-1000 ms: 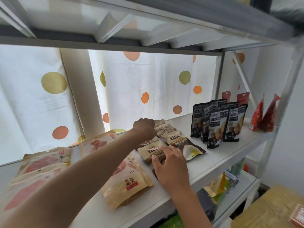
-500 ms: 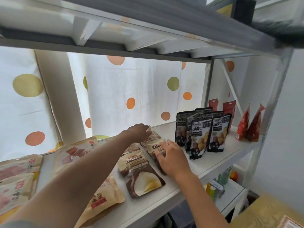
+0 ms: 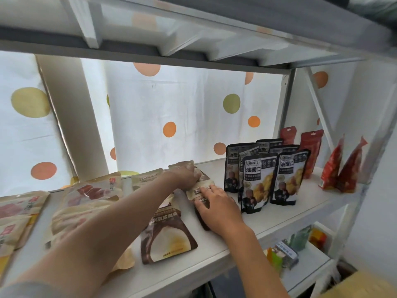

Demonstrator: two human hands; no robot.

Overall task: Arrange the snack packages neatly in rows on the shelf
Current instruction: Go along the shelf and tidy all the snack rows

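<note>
Right hand presses flat on brown pouch, long axis front-to-back; left hand grips pkg behind.

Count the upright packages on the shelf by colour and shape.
black pouches: 6
red flat pouches: 2
red pointed bags: 2
Total: 10

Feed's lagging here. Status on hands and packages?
Left hand on rear brown pouch. Right hand flat on front pouch. Black packs upright alongside, close right.
</note>
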